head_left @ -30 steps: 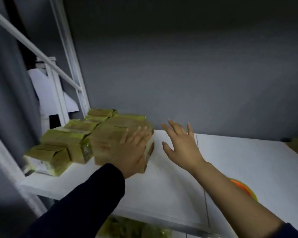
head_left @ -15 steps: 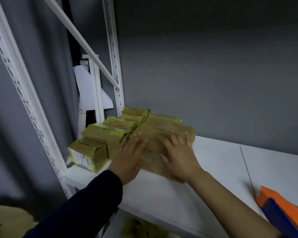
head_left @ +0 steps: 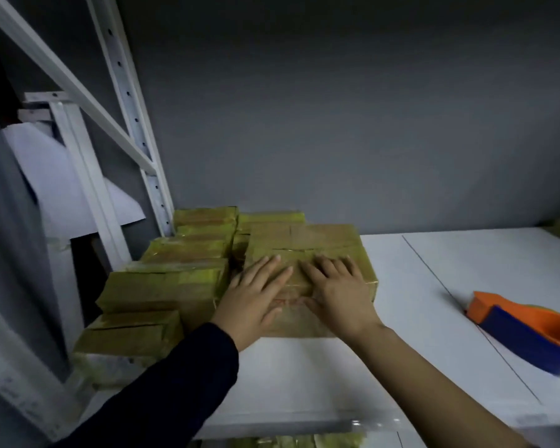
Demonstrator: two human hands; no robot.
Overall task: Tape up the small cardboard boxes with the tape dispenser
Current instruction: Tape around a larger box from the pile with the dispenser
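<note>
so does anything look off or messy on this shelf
Nothing spilled or torn. The small boxes on the left are piled unevenly in steps, the front box close to the left edge of the shelf. The tape dispenser lies apart on the right, untouched.

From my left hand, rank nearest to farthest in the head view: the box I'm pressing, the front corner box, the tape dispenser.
1. Pressed box: under the left hand, touching.
2. Front corner box: to the left, at the front.
3. Tape dispenser: far right.
</note>
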